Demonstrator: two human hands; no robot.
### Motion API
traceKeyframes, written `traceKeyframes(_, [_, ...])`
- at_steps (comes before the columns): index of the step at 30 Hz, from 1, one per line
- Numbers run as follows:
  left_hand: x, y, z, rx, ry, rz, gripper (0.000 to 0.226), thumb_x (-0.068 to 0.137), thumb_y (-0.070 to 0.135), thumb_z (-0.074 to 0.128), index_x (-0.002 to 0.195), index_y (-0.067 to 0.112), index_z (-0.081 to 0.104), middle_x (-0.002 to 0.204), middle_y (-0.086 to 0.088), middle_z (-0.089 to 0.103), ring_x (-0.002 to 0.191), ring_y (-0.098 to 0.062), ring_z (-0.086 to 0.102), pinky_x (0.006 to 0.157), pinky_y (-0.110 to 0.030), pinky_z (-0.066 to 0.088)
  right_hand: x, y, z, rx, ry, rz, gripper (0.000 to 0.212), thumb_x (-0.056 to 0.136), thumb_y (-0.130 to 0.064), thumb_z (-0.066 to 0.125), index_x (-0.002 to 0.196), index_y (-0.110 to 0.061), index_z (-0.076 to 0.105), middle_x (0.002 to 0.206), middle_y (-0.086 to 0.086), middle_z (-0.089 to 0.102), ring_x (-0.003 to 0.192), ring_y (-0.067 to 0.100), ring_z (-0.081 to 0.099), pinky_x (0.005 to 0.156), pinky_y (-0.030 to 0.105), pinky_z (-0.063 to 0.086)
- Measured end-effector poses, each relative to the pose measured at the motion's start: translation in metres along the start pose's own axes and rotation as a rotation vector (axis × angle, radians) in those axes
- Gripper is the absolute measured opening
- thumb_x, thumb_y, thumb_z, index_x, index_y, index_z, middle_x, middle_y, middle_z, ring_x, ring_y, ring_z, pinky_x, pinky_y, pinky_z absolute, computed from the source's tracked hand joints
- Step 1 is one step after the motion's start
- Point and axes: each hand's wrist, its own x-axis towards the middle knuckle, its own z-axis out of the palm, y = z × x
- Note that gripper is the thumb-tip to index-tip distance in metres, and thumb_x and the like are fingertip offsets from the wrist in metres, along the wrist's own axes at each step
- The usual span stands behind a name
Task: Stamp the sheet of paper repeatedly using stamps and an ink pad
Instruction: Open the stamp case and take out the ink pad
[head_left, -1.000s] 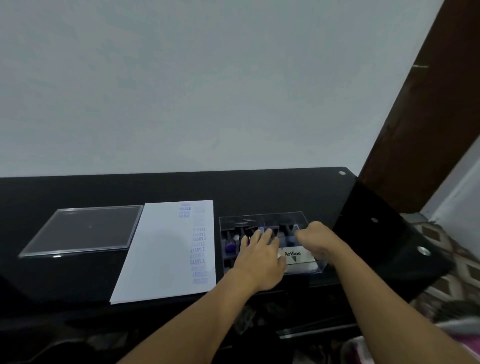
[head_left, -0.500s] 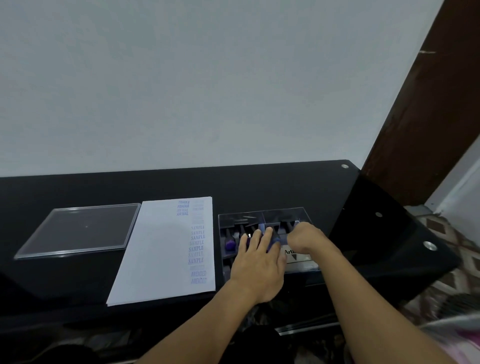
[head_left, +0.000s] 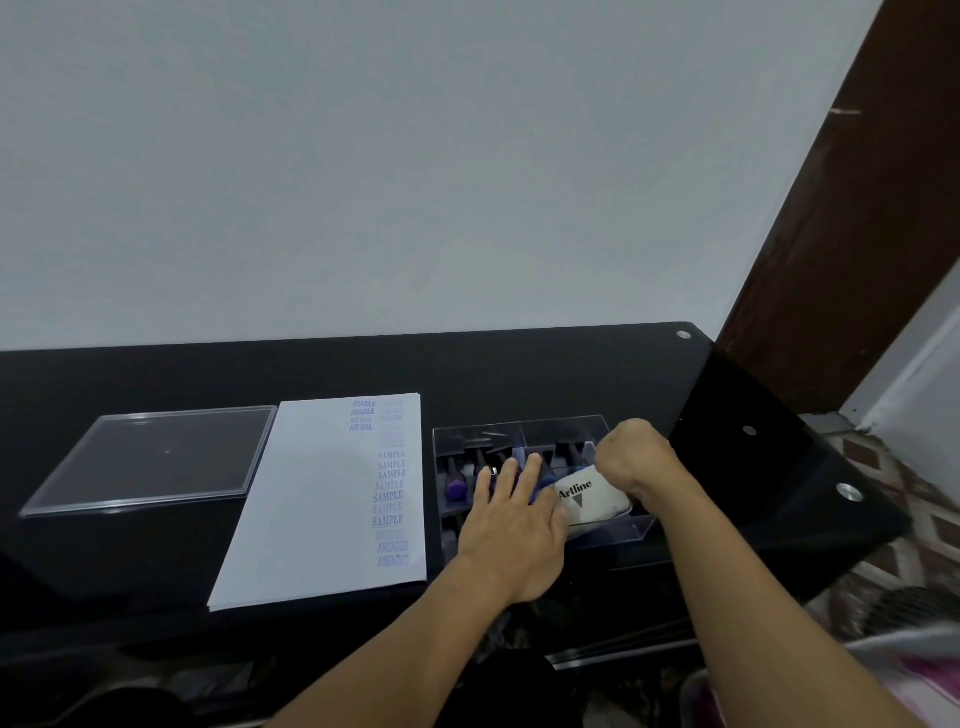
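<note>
Looks like I'm at the fetch-the-ink step: my right hand (head_left: 631, 460) is curled round the far end of the white Artline ink pad (head_left: 592, 496), which sits tilted in the right part of the clear box (head_left: 613, 538). My left hand (head_left: 511, 525) lies flat, fingers straight, over the stamps (head_left: 456, 488) in the left part. I reckon next up is lifting the pad out, opening it and picking a stamp. Count: 1 ink pad, 1 box, 1 clear lid (head_left: 150, 460) off to the left, 1 sheet of paper (head_left: 311, 509) between lid and box with blue imprints down its right side, and at least 4 stamp handles; my hand hides the rest.
</note>
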Motion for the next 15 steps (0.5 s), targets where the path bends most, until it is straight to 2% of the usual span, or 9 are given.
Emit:
traceKeyframes(2, [0.001,-0.001,0.002,0.001,0.02,0.002,0.056,0.104,0.043,0.009,0.15,0.021,0.032,0.166,-0.004,-0.002,0.152,-0.027,-0.006,0.122,-0.052,-0.005,-0.001,0.006,0.001,0.073,-0.019,0.002,0.017,0.091,-0.01,0.056,0.074,-0.009,0.056,0.073,0.006,0.063,0.066,0.022,0.06,0.053,0.032,0.048])
traceKeyframes(4, [0.002,-0.001,0.002,-0.009,0.033,0.002,0.056,0.104,0.044,0.009,0.148,0.021,0.034,0.166,-0.004,0.0,0.152,-0.027,-0.005,0.122,-0.052,-0.004,-0.005,0.014,0.005,0.17,0.002,0.024,0.009,0.09,-0.006,0.057,0.083,-0.01,0.061,0.081,0.008,0.068,0.077,0.025,0.067,0.065,0.037,0.057])
traceKeyframes(6, [0.002,-0.001,0.0,-0.052,0.034,0.003,0.055,0.104,0.044,0.012,0.146,0.021,0.037,0.166,-0.005,0.002,0.152,-0.026,-0.004,0.122,-0.052,-0.004,-0.009,0.02,0.008,0.248,0.028,0.033,0.013,0.089,-0.002,0.057,0.091,-0.013,0.062,0.087,0.006,0.066,0.085,0.024,0.065,0.066,0.033,0.055])
traceKeyframes(9, [0.001,-0.001,-0.006,-0.252,0.067,-0.02,0.05,0.104,0.042,0.023,0.148,0.022,0.036,0.165,-0.003,0.01,0.152,-0.022,0.0,0.123,-0.046,-0.002,-0.014,0.024,0.001,0.371,0.058,0.026,0.018,0.089,0.001,0.055,0.094,-0.014,0.061,0.091,0.006,0.065,0.083,0.021,0.063,0.058,0.027,0.046])
traceKeyframes(11, [0.0,-0.001,-0.015,-0.463,0.125,-0.055,0.052,0.103,0.039,0.034,0.151,0.02,0.032,0.163,0.0,0.019,0.151,-0.017,0.009,0.123,-0.04,0.008,-0.016,0.022,-0.01,0.46,0.083,0.013,0.021,0.088,0.005,0.053,0.092,-0.014,0.062,0.09,0.006,0.064,0.081,0.019,0.062,0.058,0.027,0.045])
traceKeyframes(13, [-0.002,-0.002,-0.029,-0.644,0.172,-0.119,0.053,0.099,0.038,0.039,0.149,0.019,0.035,0.153,0.002,0.037,0.143,-0.016,0.029,0.117,-0.036,0.028,-0.017,0.018,-0.021,0.583,0.086,-0.006,0.023,0.087,0.009,0.053,0.09,-0.012,0.062,0.092,0.008,0.063,0.082,0.021,0.061,0.059,0.028,0.046])
traceKeyframes(14, [-0.002,-0.003,-0.037,-0.711,0.197,-0.151,0.05,0.098,0.039,0.041,0.144,0.02,0.041,0.143,0.003,0.048,0.132,-0.014,0.044,0.108,-0.03,0.041,-0.017,0.015,-0.026,0.642,0.08,-0.016,0.023,0.087,0.009,0.054,0.09,-0.012,0.062,0.094,0.01,0.064,0.084,0.023,0.062,0.06,0.03,0.047])
traceKeyframes(15, [-0.003,-0.005,-0.045,-0.785,0.208,-0.178,0.043,0.097,0.039,0.042,0.136,0.023,0.048,0.129,0.006,0.058,0.115,-0.009,0.057,0.092,-0.023,0.05,-0.018,0.012,-0.03,0.691,0.076,-0.022,0.024,0.087,0.01,0.055,0.09,-0.012,0.062,0.097,0.012,0.064,0.087,0.025,0.063,0.062,0.032,0.048])
